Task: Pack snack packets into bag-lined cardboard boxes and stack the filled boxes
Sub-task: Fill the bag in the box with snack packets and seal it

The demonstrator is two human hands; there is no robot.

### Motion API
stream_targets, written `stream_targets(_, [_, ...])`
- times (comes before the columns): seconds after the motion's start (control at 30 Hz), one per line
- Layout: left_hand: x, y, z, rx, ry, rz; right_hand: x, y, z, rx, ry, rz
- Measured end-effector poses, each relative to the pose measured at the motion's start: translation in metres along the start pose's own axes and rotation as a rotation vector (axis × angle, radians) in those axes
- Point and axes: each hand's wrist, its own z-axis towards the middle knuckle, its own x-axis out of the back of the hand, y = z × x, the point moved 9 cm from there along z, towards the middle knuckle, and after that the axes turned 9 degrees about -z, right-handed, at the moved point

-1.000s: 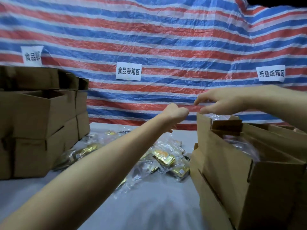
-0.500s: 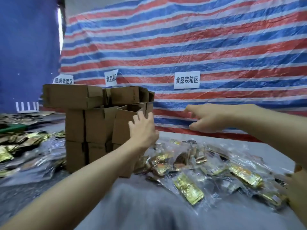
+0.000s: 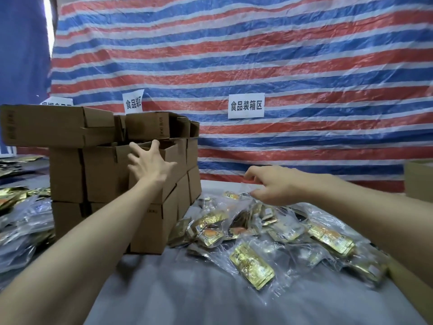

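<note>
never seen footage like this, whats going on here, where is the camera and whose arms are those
There is no machine here. These are a person's two bare arms, filmed by one wide-angle camera worn on their head, looking forward and down. So there is only one view, roughly what the person sees.

On the grey table lies a loose pile of snack packets, gold ones in clear plastic. To the left of them stands a stack of cardboard boxes. The left hand has its fingers spread on the rim of an open box in that stack. The right hand hovers over the packets with curled fingers. Whether it pinches anything is too unclear to say.

Behind hangs a striped tarp with paper signs on it.
</note>
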Motion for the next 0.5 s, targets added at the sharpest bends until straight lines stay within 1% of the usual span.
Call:
stream_targets(0.1, [0.006,0.001,0.004,0.018,0.069,-0.077,-0.011,0.009,-0.002,-0.011,-0.006,0.003])
stream_targets(0.37, [0.04,0.007,0.001,0.028,0.102,-0.202,-0.012,0.017,-0.017,-0.031,-0.013,0.034])
stream_targets(0.5, [0.071,0.025,-0.011,-0.036,0.101,-0.214,-0.012,0.016,-0.029,-0.048,-0.032,0.063])
